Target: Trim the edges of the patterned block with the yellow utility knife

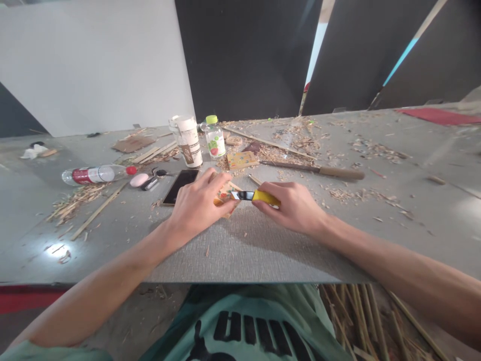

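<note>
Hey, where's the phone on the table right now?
In the head view the phone lies flat just left of centre, beside the left hand, in front of the paper cup.

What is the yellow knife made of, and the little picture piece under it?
The utility knife looks like glossy yellow plastic with a shiny metal blade. The printed piece seems to be thin wood or card: flat, tan-edged, matte. Both hands, left and right, grip them.

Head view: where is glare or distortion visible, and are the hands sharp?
Head view: a bright glare spot lies on the table at lower left; the table's far edge bows, a wide-lens distortion; the left hand and the right hand with the yellow knife look fairly sharp, with soft shadows beneath.
</note>
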Tool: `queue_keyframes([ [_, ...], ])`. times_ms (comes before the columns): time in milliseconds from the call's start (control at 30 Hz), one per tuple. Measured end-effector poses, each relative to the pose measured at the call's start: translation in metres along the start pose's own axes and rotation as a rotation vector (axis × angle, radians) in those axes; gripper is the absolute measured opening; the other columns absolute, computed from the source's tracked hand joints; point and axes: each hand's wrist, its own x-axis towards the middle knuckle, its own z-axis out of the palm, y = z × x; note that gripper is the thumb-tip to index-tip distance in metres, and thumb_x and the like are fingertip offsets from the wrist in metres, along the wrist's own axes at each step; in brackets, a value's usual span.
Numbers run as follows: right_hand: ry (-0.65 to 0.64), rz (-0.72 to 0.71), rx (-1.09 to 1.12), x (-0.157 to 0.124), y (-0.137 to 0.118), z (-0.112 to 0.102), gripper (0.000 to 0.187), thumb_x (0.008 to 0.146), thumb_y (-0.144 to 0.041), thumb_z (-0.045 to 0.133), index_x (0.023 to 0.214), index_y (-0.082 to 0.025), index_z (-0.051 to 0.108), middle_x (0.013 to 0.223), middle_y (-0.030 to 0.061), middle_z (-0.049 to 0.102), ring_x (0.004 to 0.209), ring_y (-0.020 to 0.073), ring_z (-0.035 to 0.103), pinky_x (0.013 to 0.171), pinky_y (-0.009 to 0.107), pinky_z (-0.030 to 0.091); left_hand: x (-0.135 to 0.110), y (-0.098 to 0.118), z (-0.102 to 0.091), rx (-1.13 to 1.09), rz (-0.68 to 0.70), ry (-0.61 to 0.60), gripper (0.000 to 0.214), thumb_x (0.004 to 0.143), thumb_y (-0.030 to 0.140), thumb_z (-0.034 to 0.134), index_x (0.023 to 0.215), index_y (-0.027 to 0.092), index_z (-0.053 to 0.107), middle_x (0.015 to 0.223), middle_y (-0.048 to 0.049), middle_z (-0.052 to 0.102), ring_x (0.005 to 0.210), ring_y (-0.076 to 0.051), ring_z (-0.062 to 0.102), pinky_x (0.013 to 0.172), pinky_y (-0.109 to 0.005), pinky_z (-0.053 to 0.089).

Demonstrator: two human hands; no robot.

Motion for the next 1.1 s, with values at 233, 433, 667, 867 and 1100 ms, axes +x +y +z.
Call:
queue_keyframes([
  [233, 0.015, -0.030, 0.018, -0.0005, 0.0012, 0.0027, 0.034, 0.105, -0.051, 0.053, 0.087, -0.022, 0.056, 0.073, 0.0001, 0.058, 0.061, 0.0139, 0.044, 0.062, 0.032, 0.029, -0.0022, 0.0014, 0.0039, 0.002, -0.054, 0.012, 0.053, 0.083, 0.042, 0.090, 0.121, 0.029, 0.056, 0.110, -0.0004, 0.074, 0.089, -0.025, 0.076, 0.066, -0.032, 0.052],
  [433, 0.018, -0.031, 0.022, 0.0000, 0.0014, 0.0052, 0.035, 0.105, -0.052, 0.053, 0.087, -0.022, 0.055, 0.072, -0.0004, 0.057, 0.061, 0.0136, 0.043, 0.062, 0.032, 0.028, -0.0017, 0.0022, 0.0044, -0.003, -0.039, 0.048, 0.052, 0.083, 0.043, 0.091, 0.118, 0.028, 0.055, 0.106, 0.0011, 0.075, 0.085, -0.024, 0.076, 0.064, -0.032, 0.049],
  [667, 0.015, -0.023, 0.009, -0.0002, 0.0023, 0.0062, 0.036, 0.105, -0.053, 0.053, 0.087, -0.023, 0.055, 0.072, -0.0001, 0.058, 0.061, 0.0141, 0.043, 0.061, 0.033, 0.028, -0.0007, 0.0021, 0.0053, -0.032, -0.064, 0.049, 0.056, 0.081, 0.040, 0.093, 0.122, 0.027, 0.058, 0.111, 0.0000, 0.079, 0.088, -0.025, 0.077, 0.066, -0.032, 0.051],
  [867, 0.020, -0.024, -0.015, 0.0003, 0.0019, 0.0081, 0.037, 0.107, -0.055, 0.052, 0.088, -0.023, 0.056, 0.074, 0.0009, 0.061, 0.063, 0.0152, 0.044, 0.061, 0.033, 0.028, -0.0006, 0.0041, 0.0042, -0.052, -0.095, 0.044, 0.055, 0.080, 0.041, 0.094, 0.120, 0.026, 0.059, 0.111, -0.0009, 0.081, 0.088, -0.024, 0.078, 0.067, -0.033, 0.051],
  [1100, 0.010, -0.007, -0.031, 0.0000, 0.0005, 0.0081, 0.037, 0.107, -0.055, 0.052, 0.089, -0.023, 0.058, 0.076, 0.0024, 0.063, 0.065, 0.0160, 0.047, 0.062, 0.033, 0.027, 0.0008, 0.0022, 0.0039, -0.070, -0.108, 0.042, 0.056, 0.078, 0.046, 0.096, 0.114, 0.026, 0.058, 0.104, 0.0004, 0.081, 0.082, -0.024, 0.077, 0.064, -0.032, 0.048],
])
